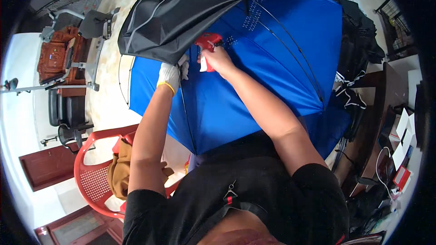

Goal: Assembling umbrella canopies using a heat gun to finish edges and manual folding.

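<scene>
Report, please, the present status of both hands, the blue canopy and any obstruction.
Right hand holds red handheld tool. Left hand, gloved, at edge of black fabric; grip unclear. Blue canopy spread out, partly covered by the black fabric.

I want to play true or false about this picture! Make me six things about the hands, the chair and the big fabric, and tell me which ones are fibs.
1. The left hand wears a white glove. True.
2. The right hand wears a glove too. False: it is bare.
3. The right hand holds a red tool. True.
4. A red chair is on the left side of the picture. True.
5. Nothing lies on that chair. False: a brown cloth is on it.
6. The big fabric with thin ribs is pink. False: it is blue fabric.
</scene>
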`<state>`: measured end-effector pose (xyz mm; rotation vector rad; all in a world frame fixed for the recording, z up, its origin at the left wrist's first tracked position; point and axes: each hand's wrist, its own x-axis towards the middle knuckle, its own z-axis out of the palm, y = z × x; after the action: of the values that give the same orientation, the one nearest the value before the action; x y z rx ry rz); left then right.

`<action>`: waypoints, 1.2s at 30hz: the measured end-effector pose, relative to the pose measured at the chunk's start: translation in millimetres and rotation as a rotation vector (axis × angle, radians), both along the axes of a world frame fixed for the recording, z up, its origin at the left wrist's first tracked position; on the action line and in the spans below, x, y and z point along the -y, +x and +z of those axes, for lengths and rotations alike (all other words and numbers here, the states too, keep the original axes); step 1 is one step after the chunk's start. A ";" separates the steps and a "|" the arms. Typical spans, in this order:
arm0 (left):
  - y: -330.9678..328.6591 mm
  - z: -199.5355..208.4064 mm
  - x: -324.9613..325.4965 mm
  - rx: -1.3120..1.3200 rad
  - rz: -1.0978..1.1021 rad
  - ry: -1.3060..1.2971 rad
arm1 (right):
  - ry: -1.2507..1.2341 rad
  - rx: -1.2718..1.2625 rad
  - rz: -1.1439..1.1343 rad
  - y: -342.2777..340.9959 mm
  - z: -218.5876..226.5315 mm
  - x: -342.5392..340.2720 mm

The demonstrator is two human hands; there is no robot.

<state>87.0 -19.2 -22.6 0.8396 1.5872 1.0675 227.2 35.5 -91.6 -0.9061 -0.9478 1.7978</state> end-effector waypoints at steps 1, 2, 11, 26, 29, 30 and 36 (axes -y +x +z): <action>0.6 1.2 -1.1 -0.007 0.016 -0.020 | 0.003 0.028 0.052 0.3 0.7 -0.4; 0.5 0.9 -1.9 -0.014 0.031 -0.040 | 0.008 0.055 0.104 0.8 1.8 -0.9; -1.0 -2.1 -3.7 -0.053 0.013 -0.043 | -0.103 -0.195 0.126 10.2 6.0 1.6; 4.6 -3.0 -1.5 0.027 -0.008 -0.044 | -0.162 -0.239 0.285 10.9 -3.2 -4.6; 7.4 -1.8 0.3 0.055 -0.008 -0.042 | -0.182 -0.209 0.300 8.8 -4.2 -2.7; 9.1 1.2 0.1 0.068 -0.011 -0.041 | -0.202 -0.187 0.298 7.8 -5.0 -3.1; -31.5 26.7 -24.1 0.281 -0.094 -0.126 | -0.198 -0.277 0.370 11.2 1.4 -13.2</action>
<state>55.4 4.9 4.1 0.6421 1.3501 0.9620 238.4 48.7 -90.2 -0.6007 -0.8051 2.2959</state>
